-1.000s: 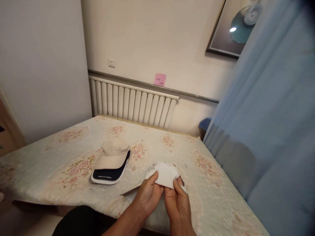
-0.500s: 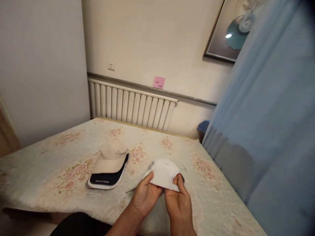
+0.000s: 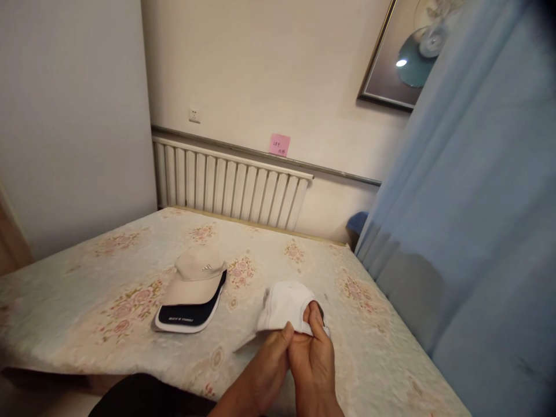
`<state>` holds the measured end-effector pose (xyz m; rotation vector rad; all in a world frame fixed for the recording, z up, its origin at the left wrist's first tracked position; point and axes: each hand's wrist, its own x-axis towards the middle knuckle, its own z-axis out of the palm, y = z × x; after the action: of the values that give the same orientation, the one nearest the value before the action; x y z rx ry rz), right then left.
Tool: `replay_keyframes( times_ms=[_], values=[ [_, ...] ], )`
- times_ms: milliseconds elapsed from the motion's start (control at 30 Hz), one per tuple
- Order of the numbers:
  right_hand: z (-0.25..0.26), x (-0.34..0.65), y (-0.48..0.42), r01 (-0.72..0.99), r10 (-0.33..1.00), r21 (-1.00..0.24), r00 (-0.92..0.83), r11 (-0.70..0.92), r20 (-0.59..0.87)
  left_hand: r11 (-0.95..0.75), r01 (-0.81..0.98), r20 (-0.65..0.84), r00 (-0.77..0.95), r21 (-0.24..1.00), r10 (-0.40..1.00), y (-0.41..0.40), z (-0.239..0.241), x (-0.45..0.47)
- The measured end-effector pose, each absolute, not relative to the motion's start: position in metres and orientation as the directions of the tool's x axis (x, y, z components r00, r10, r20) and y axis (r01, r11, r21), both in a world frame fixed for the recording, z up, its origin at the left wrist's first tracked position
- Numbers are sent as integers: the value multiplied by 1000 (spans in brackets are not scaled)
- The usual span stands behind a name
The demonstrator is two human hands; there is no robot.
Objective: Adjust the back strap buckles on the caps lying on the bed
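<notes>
A white cap [image 3: 284, 306] rests on the floral bedspread [image 3: 108, 289] near the bed's front edge. My left hand [image 3: 269, 365] pinches its near rim from the left, fingers closed on the fabric. My right hand [image 3: 313, 362] grips the same rim from the right, its thumb over the edge by the cap's rear opening. The two hands touch each other. A beige cap with a dark navy brim [image 3: 193, 289] lies flat on the bed to the left, apart from both hands.
A white radiator [image 3: 230, 188] runs along the far wall with a pink sticky note [image 3: 279, 145] above it. A blue curtain [image 3: 478, 231] hangs along the bed's right side. A framed picture [image 3: 402, 58] hangs at the upper right.
My hands have drawn closer together on the white cap's near rim, and the left hand has slid right. The cap has turned a little and settled lower on the bed.
</notes>
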<state>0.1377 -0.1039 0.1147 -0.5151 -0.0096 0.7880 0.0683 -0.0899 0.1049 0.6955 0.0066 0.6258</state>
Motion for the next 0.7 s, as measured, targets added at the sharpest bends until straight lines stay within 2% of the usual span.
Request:
replay_keyframes(
  times_ms=[100,200,333,433,700],
  values=[
    [115,134,-103,-690,691,-413,701,595,-176,536,-526,120,778,660,616,-86,117,68],
    [116,132,-102,-721,727,-358,671,593,-145,537,-544,62,737,644,673,-80,125,71],
    [117,133,-102,-730,759,-330,649,598,-61,560,-627,30,680,542,732,-77,130,74],
    [119,133,-103,-743,769,-311,636,592,-55,590,-658,15,673,467,739,-76,131,75],
    [124,141,-106,-800,784,-281,589,531,-195,653,-711,8,678,260,735,-62,124,72]
  ],
)
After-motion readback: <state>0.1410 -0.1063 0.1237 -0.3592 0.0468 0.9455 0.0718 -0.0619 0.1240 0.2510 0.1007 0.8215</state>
